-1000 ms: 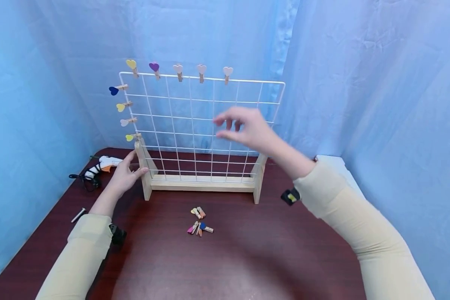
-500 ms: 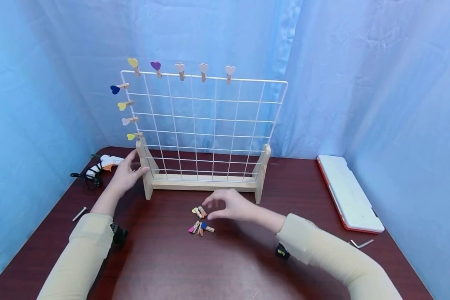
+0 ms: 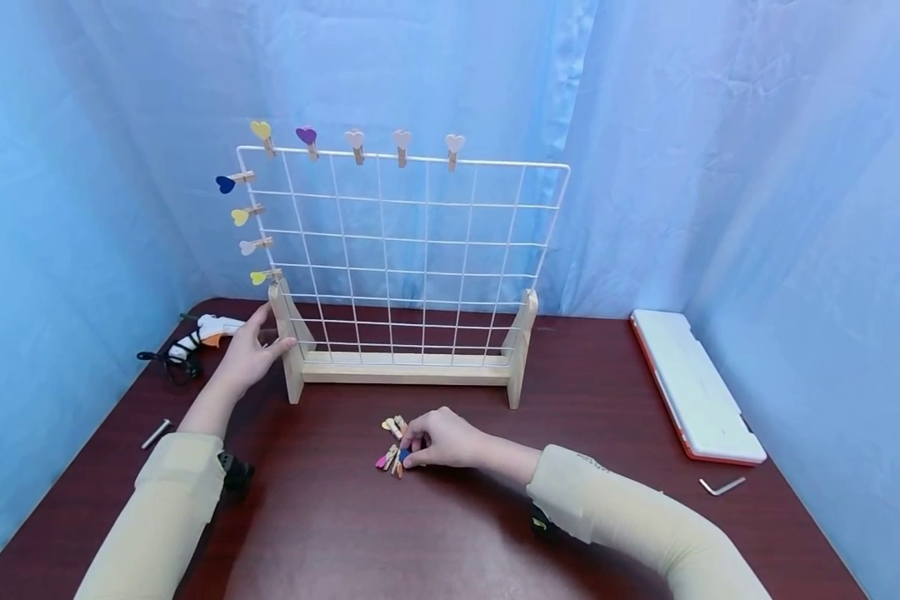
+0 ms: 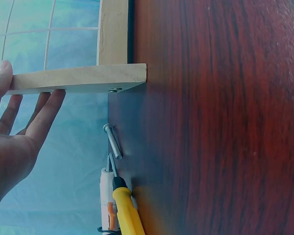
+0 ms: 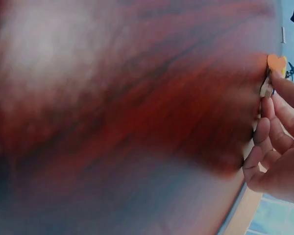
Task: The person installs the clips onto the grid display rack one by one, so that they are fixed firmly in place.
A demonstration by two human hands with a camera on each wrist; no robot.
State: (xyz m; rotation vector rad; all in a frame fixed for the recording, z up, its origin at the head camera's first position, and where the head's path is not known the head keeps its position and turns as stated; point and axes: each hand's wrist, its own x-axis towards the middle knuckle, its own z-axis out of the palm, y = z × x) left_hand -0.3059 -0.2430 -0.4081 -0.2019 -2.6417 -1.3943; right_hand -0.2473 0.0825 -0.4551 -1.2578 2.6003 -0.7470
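A white wire grid point(image 3: 405, 250) stands in a wooden stand point(image 3: 405, 375), with several heart-topped mini clothespins point(image 3: 402, 148) clipped along its top and left edges. My left hand point(image 3: 247, 354) holds the stand's left upright; in the left wrist view, thumb and fingers lie on opposite faces of this wooden upright point(image 4: 83, 76). On the table, my right hand point(image 3: 444, 439) pinches at a small pile of clothespins with pink point(image 3: 382, 462), yellow and blue hearts. The right wrist view shows an orange heart point(image 5: 276, 63) by the fingertips; the hand partly hides the pinched clothespin.
A white case with an orange base point(image 3: 697, 383) and a hex key point(image 3: 722, 486) lie at the right. Leftward are a glue gun point(image 3: 208, 327) with a wrapped cord and a metal bolt point(image 3: 156, 433). The left wrist view also shows a yellow-handled screwdriver point(image 4: 127, 210).
My right hand has come down from in front of the grid to the loose clothespins, and its fingers have closed in on them. My left hand stays on the upright.
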